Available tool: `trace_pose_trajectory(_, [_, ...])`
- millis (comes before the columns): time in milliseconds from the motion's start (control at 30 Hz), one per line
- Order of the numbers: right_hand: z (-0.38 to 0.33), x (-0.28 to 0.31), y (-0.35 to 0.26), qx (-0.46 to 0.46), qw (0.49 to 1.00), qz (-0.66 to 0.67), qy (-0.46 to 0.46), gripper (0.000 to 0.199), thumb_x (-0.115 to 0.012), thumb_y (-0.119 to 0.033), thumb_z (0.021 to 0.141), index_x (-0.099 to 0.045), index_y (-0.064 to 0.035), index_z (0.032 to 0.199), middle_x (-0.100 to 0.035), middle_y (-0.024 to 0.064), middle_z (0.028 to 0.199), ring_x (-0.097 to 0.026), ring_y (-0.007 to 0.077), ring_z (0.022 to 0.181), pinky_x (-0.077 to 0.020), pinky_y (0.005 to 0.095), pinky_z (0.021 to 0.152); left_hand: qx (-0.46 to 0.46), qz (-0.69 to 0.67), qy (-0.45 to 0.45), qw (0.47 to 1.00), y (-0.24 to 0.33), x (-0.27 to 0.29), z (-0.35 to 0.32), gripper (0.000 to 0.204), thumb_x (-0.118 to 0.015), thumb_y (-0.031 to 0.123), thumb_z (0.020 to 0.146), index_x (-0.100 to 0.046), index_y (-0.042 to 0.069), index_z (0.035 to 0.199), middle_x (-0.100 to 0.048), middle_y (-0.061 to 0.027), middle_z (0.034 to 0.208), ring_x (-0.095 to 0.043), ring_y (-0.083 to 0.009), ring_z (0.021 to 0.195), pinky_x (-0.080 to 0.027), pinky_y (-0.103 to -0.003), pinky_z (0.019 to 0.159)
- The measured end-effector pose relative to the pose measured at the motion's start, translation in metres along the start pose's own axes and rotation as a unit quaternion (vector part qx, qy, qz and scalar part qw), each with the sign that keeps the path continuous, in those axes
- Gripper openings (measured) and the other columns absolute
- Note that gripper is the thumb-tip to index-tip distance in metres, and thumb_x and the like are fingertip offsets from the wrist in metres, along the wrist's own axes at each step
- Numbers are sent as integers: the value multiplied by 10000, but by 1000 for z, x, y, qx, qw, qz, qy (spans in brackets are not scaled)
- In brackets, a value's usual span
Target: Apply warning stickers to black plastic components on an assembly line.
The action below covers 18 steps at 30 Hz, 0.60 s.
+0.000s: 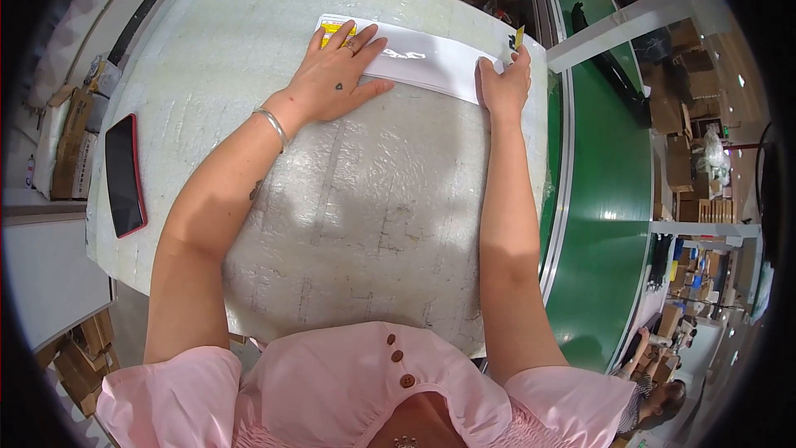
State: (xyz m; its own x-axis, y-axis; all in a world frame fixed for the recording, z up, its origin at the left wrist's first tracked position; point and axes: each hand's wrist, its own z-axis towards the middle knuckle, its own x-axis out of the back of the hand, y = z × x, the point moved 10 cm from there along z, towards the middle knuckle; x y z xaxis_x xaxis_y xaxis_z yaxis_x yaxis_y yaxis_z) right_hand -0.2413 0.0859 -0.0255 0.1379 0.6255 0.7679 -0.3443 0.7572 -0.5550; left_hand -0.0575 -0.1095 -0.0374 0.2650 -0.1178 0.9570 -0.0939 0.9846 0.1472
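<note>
A long, flat white packet with a glossy surface lies near the far side of the table. It has a yellow label at its left end. My left hand rests on that end with its fingers spread flat, partly covering the label. At the other end, my right hand grips the packet, the thumb on top and the fingers curled at the edge. A small yellow and black piece shows just beyond the right fingertips; whether it belongs to the packet I cannot tell.
Clear, wrinkled film covers the pale table. A phone with a red case lies near its left edge. Along the right runs a green conveyor belt behind a metal rail. Cardboard boxes stand at left, and a person is at lower right.
</note>
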Motion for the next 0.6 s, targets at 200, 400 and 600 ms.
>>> trace_pose_trajectory(200, [3,-2,7,-1,1000,-3,1,784,-685,-287,757,-339,-33,1414,-483,196,1333,-450,354,1241,-347,463,1047,1,-8,-3,1000,1,1,0,667,-395,572,954,-424,109,1432,-348,-112,1515,-223,-338,1433,-126,-480,1165])
trace_pose_trajectory(400, [0,-1,2,-1,1000,-1,-7,759,-684,-286,757,-368,-40,1401,-490,178,1329,-454,351,1236,-343,470,1045,-1,-6,2,1000,2,1,0,669,-407,574,949,-426,109,1431,-355,-109,1511,-227,-339,1431,-134,-491,1164])
trace_pose_trajectory(600, [-3,-2,-4,3,1000,-19,-14,716,-680,-278,763,-402,-58,1384,-500,169,1319,-464,339,1229,-346,470,1040,2,-12,-1,1000,1,2,-1,662,-424,564,948,-429,108,1428,-364,-109,1506,-231,-339,1429,-130,-494,1165])
